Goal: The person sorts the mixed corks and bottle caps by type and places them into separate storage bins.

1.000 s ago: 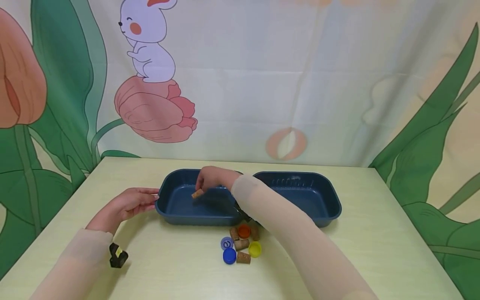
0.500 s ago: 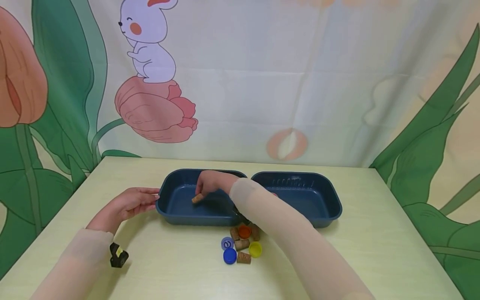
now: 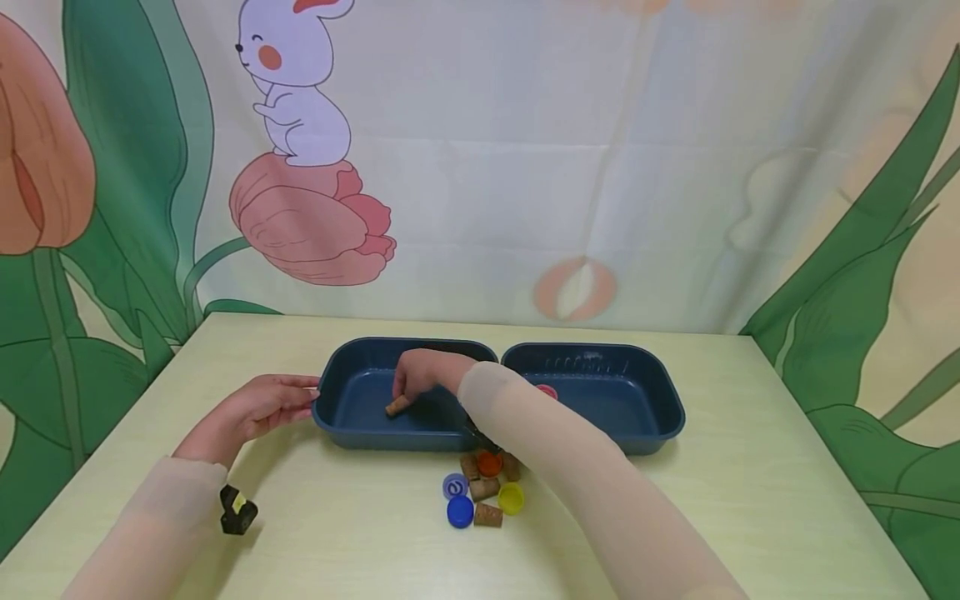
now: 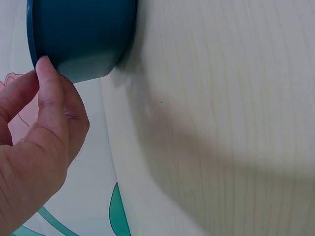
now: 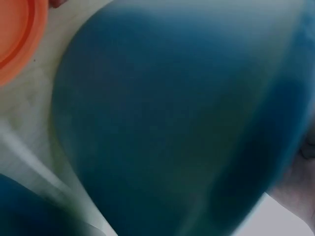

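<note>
In the head view, my right hand [image 3: 426, 372] reaches down into the left dark blue tray [image 3: 358, 439], pinching a brown cork [image 3: 397, 406] close over its floor. At that tray's left end, the left hand [image 3: 264, 405] holds the rim with its fingertips. The left wrist view shows those fingers against the outer wall of the tray [image 4: 83, 39]. Corks [image 3: 488, 516] lie in a small pile on the table with an orange cap [image 3: 490, 463], a yellow cap [image 3: 512, 498], a blue cap [image 3: 461, 512] and a purple cap [image 3: 455, 486].
A second dark blue tray [image 3: 660, 400] stands just right of the first, with a pinkish-red cap [image 3: 547, 390] inside, partly behind the right sleeve [image 3: 555, 450]. Blurred tray wall [image 5: 162, 98] fills most of the right wrist view. A printed curtain [image 3: 480, 192] hangs behind the table.
My right hand has lowered slightly within the left tray, bringing the cork nearer the floor. The red cap in the right tray has come into view. The left hand has stayed put.
</note>
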